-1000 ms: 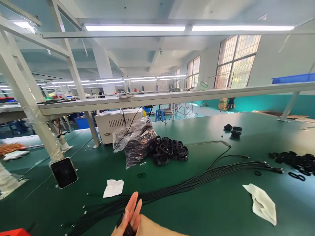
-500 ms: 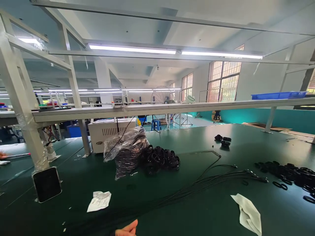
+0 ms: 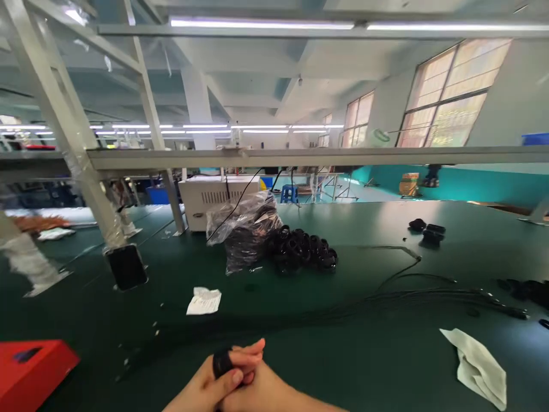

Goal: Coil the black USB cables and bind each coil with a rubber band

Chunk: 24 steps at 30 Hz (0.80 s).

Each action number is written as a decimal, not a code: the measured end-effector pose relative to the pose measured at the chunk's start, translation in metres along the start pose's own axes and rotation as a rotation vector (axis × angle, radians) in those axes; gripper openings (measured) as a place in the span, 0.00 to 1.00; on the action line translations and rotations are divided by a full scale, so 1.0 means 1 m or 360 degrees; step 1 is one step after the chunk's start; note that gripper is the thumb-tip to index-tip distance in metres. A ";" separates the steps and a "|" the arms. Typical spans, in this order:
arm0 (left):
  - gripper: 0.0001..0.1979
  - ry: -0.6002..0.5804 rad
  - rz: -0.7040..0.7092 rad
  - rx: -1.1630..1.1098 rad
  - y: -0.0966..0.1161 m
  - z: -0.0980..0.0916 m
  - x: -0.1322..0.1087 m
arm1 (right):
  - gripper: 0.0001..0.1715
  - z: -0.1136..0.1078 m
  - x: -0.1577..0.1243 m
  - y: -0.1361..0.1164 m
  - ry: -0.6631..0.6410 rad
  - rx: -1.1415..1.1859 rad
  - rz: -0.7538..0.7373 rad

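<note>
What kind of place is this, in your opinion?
Probably a factory assembly workshop: a long green-topped workbench holds a bundle of black cables and a heap of black ring-shaped parts, with more benches running away under rows of fluorescent lights.

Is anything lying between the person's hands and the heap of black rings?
Yes. The bundle of black cables runs across the green mat between the hands and the heap of black rings. The white paper slip lies left of that line, not on it.
</note>
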<state>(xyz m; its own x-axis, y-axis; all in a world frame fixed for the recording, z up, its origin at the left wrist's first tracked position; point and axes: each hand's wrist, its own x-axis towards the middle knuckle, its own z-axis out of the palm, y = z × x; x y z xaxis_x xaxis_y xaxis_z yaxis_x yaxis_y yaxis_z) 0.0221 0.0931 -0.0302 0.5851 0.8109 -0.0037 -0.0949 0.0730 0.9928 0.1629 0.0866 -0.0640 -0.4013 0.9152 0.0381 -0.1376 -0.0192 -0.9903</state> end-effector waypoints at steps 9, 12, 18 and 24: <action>0.20 -0.0253 -0.0182 -0.0446 0.018 0.011 -0.004 | 0.07 0.005 -0.019 -0.023 -0.0042 -0.0043 0.0156; 0.23 -0.0249 -0.0242 -0.0603 0.017 0.010 -0.005 | 0.12 0.006 -0.020 -0.024 0.0021 0.0019 0.0147; 0.18 -0.0262 -0.0187 -0.0391 0.023 0.011 -0.009 | 0.25 0.009 -0.019 -0.021 -0.0037 0.0315 0.0049; 0.21 -0.0366 -0.0251 -0.0643 0.023 0.011 -0.005 | 0.25 0.009 -0.024 -0.023 0.0022 0.0257 0.0074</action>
<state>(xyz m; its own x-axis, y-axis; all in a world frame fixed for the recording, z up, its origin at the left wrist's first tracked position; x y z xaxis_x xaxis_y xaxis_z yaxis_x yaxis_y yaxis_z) 0.0257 0.0845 -0.0064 0.7758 0.6260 -0.0786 -0.2692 0.4411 0.8561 0.1673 0.0617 -0.0407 -0.3982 0.9173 -0.0102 -0.2636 -0.1250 -0.9565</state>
